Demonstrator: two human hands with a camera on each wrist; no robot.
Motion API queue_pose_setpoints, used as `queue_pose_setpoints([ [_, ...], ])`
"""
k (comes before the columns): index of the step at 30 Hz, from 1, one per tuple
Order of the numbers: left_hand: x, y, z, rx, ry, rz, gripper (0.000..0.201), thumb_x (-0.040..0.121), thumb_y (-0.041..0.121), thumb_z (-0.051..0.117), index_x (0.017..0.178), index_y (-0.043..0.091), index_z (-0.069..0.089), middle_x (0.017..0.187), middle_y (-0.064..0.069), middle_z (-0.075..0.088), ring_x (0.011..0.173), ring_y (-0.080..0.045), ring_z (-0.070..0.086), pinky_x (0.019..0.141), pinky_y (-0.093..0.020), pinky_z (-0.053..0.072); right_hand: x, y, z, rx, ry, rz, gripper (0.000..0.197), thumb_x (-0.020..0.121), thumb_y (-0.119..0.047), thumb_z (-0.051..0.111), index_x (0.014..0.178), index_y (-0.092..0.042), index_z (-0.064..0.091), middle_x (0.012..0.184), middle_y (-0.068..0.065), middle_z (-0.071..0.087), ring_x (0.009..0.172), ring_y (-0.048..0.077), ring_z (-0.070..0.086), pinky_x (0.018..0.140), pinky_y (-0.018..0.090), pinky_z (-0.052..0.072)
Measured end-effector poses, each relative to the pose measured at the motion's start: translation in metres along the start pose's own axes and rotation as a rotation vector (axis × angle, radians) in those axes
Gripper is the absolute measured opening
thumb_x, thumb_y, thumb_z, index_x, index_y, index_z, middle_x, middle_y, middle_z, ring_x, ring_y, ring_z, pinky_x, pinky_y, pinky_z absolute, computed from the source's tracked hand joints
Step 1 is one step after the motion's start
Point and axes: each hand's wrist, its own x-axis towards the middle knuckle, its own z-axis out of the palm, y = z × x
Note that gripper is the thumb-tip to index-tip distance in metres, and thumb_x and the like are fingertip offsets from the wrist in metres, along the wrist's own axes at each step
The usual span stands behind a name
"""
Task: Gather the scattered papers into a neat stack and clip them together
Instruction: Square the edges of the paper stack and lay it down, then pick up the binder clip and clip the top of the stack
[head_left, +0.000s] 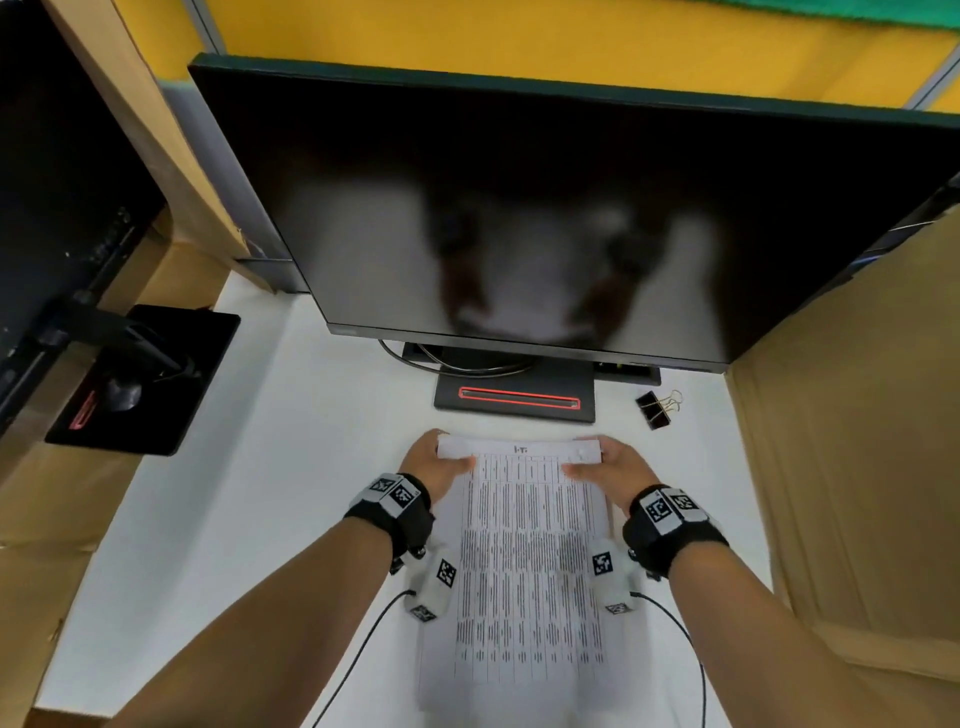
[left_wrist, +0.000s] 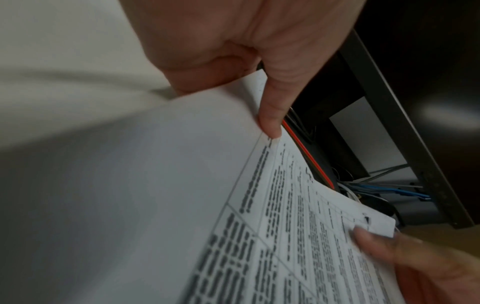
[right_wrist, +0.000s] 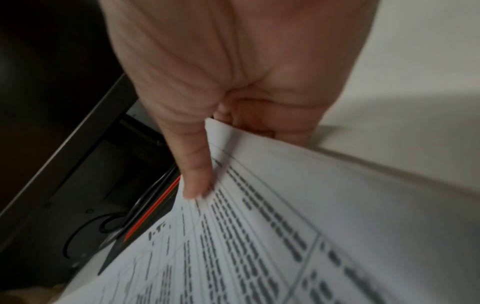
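Observation:
A stack of printed papers (head_left: 524, 545) with table text is held upright-tilted above the white desk, in front of the monitor. My left hand (head_left: 441, 465) grips its top left corner, thumb on the front, fingers behind. My right hand (head_left: 608, 465) grips the top right corner the same way. The left wrist view shows my left hand's (left_wrist: 259, 115) thumb pressed on the papers (left_wrist: 285, 226). In the right wrist view my right hand's (right_wrist: 200, 164) thumb lies on the printed sheet (right_wrist: 259, 236). A black binder clip (head_left: 655, 409) with wire handles lies on the desk to the right, apart from both hands.
A large dark monitor (head_left: 519, 208) stands close behind the papers, its stand base (head_left: 514, 400) with a red outline just beyond them. A second monitor's base (head_left: 140, 379) is at the left. Cardboard panels (head_left: 857, 441) wall the white desk (head_left: 234, 545) on both sides.

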Motion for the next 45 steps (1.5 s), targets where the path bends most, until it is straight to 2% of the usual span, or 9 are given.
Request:
queue_pose_setpoints([
  [5, -0.001, -0.004, 0.002, 0.017, 0.022, 0.133, 0.033, 0.084, 0.010, 0.069, 0.106, 0.029, 0.052, 0.106, 0.000, 0.060, 0.095, -0.021, 0.059, 0.086, -0.034, 0.050, 0.006, -0.002, -0.004, -0.184, 0.055, -0.207, 0.037, 0.086, -0.011, 0.068, 0.114, -0.036, 0.065, 0.113, 0.001, 0.065, 0.108, 0.020, 0.060, 0.098, 0.032, 0.045],
  [9, 0.000, -0.007, 0.001, 0.061, 0.013, 0.189, 0.027, 0.085, 0.013, 0.067, 0.100, 0.032, 0.055, 0.108, 0.000, 0.062, 0.101, -0.021, 0.059, 0.092, -0.036, 0.049, 0.009, -0.003, -0.002, -0.228, 0.058, -0.205, 0.027, 0.090, -0.008, 0.063, 0.110, -0.025, 0.070, 0.112, 0.002, 0.066, 0.100, 0.017, 0.060, 0.081, 0.011, 0.043],
  [22, 0.001, -0.007, 0.003, 0.103, 0.033, 0.173, 0.023, 0.088, 0.015, 0.064, 0.105, 0.027, 0.054, 0.113, 0.000, 0.059, 0.105, -0.019, 0.056, 0.092, -0.030, 0.045, 0.017, 0.001, -0.004, -0.265, 0.024, -0.182, 0.025, 0.090, -0.009, 0.063, 0.109, -0.023, 0.071, 0.113, 0.004, 0.069, 0.106, 0.021, 0.064, 0.097, 0.030, 0.048],
  [31, 0.002, -0.007, 0.005, 0.103, 0.055, 0.169, 0.022, 0.089, 0.013, 0.063, 0.104, 0.026, 0.053, 0.110, -0.001, 0.059, 0.100, -0.019, 0.056, 0.082, -0.026, 0.043, 0.016, 0.002, 0.000, -0.202, 0.059, -0.183, 0.026, 0.089, -0.007, 0.064, 0.105, -0.025, 0.072, 0.109, 0.004, 0.069, 0.102, 0.021, 0.065, 0.093, 0.027, 0.048],
  [34, 0.003, -0.007, 0.007, 0.109, 0.068, 0.170, 0.023, 0.088, 0.012, 0.064, 0.103, 0.025, 0.053, 0.108, -0.001, 0.059, 0.098, -0.018, 0.056, 0.081, -0.026, 0.044, 0.013, 0.001, -0.003, -0.159, 0.077, -0.174, 0.022, 0.086, -0.010, 0.069, 0.099, -0.027, 0.072, 0.089, -0.002, 0.067, 0.085, 0.015, 0.064, 0.086, 0.026, 0.049],
  [36, 0.003, -0.006, 0.007, 0.103, 0.067, 0.169, 0.023, 0.088, 0.012, 0.064, 0.103, 0.025, 0.053, 0.108, -0.002, 0.059, 0.097, -0.019, 0.056, 0.079, -0.026, 0.044, 0.011, -0.002, -0.015, -0.143, 0.164, -0.152, 0.014, 0.082, -0.018, 0.074, 0.091, -0.028, 0.071, 0.082, -0.003, 0.061, 0.078, 0.014, 0.060, 0.082, 0.029, 0.047],
  [39, 0.003, -0.005, 0.007, 0.106, 0.070, 0.173, 0.023, 0.089, 0.011, 0.063, 0.104, 0.024, 0.053, 0.108, -0.001, 0.058, 0.098, -0.019, 0.055, 0.078, -0.024, 0.044, 0.012, -0.006, -0.046, -0.045, 0.502, -0.116, 0.014, 0.077, -0.031, 0.076, 0.076, -0.025, 0.064, 0.083, 0.004, 0.064, 0.083, 0.028, 0.065, 0.080, 0.039, 0.052],
  [42, 0.002, -0.004, 0.008, 0.110, 0.071, 0.180, 0.023, 0.089, 0.010, 0.063, 0.106, 0.022, 0.053, 0.108, -0.001, 0.057, 0.097, -0.017, 0.054, 0.071, -0.017, 0.041, 0.015, -0.011, -0.071, 0.035, 0.808, -0.012, 0.027, 0.082, -0.028, 0.073, 0.097, -0.014, 0.055, 0.073, 0.000, 0.057, 0.084, 0.027, 0.060, 0.074, 0.032, 0.045],
  [45, 0.003, -0.003, 0.009, 0.107, 0.071, 0.186, 0.023, 0.089, 0.009, 0.063, 0.106, 0.021, 0.053, 0.109, -0.001, 0.058, 0.098, -0.018, 0.055, 0.076, -0.020, 0.042, 0.024, -0.014, -0.075, 0.015, 0.797, 0.063, 0.030, 0.082, -0.031, 0.072, 0.104, -0.018, 0.057, 0.082, 0.008, 0.065, 0.088, 0.030, 0.063, 0.077, 0.034, 0.049],
])
